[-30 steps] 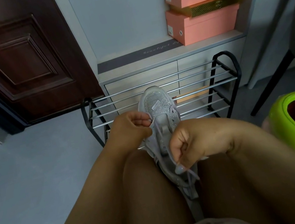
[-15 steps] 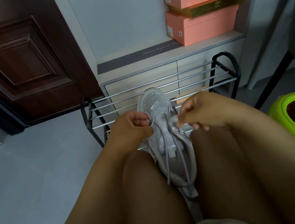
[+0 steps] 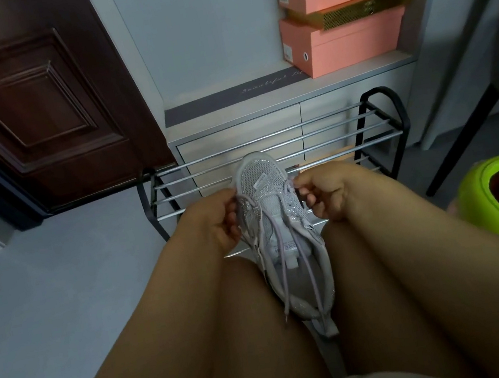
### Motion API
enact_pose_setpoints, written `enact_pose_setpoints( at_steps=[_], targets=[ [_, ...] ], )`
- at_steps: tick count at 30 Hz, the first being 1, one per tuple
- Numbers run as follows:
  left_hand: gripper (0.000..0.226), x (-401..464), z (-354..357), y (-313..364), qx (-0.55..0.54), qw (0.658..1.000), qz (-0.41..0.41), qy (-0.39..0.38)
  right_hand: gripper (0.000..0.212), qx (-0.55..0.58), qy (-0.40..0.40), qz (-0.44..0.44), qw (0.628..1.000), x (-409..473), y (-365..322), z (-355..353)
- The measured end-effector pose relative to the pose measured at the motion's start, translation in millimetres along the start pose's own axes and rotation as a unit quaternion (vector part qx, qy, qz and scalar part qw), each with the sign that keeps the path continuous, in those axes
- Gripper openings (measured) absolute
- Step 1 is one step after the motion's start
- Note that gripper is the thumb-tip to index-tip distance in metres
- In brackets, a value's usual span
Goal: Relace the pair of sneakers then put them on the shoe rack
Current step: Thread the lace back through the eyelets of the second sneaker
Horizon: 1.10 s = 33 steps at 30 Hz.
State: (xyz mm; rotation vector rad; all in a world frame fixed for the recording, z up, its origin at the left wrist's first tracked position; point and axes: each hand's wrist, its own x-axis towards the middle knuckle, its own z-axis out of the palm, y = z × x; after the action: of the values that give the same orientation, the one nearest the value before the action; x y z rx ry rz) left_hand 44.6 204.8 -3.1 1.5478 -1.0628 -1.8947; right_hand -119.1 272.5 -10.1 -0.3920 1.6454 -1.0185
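Sneaker [image 3: 275, 217] wedged between the knees at frame centre frees left hand [image 3: 217, 224] and right hand [image 3: 325, 192], whose fingers pinch the lace [image 3: 280, 250] at the eyelets.

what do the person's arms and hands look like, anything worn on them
Both arms are bare to the edge of the view: no sleeves, gloves, watch or bracelets show. The left hand and right hand show no rings on the parts in view. Fingernails on the right hand look short and pale; those on the left are hidden.
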Motion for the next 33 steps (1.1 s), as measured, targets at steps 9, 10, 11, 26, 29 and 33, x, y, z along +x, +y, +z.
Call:
enact_pose_setpoints(
  at_steps=[9, 10, 11, 26, 29, 33],
  targets=[
    [0.021, -2, 10, 38, -0.040, 0.999, 0.004, -0.014, 0.018, 0.102, 0.027, -0.114, 0.988, -2, -32, 1],
    [0.018, -2, 10, 45, -0.054, 0.998, 0.008, -0.022, 0.017, 0.101, 0.027, -0.131, 0.986, -3, -39, 2],
    [0.017, -2, 11, 52, -0.065, 0.997, 0.015, -0.031, 0.016, 0.099, 0.022, -0.150, 0.983, -4, -45, 2],
    [0.031, -45, 34, 109, -0.032, 0.962, 0.144, -0.229, 0.018, -0.103, -0.083, -0.408, 0.903, -59, -73, 1],
    [0.025, -50, 31, 109, -0.077, 0.952, 0.170, -0.244, 0.012, -0.136, -0.047, -0.387, 0.911, -57, -60, -5],
    [0.029, -52, 21, 89, -0.012, 0.949, 0.210, -0.235, 0.008, -0.130, 0.029, -0.414, 0.901, -66, -39, -13]
  ],
)
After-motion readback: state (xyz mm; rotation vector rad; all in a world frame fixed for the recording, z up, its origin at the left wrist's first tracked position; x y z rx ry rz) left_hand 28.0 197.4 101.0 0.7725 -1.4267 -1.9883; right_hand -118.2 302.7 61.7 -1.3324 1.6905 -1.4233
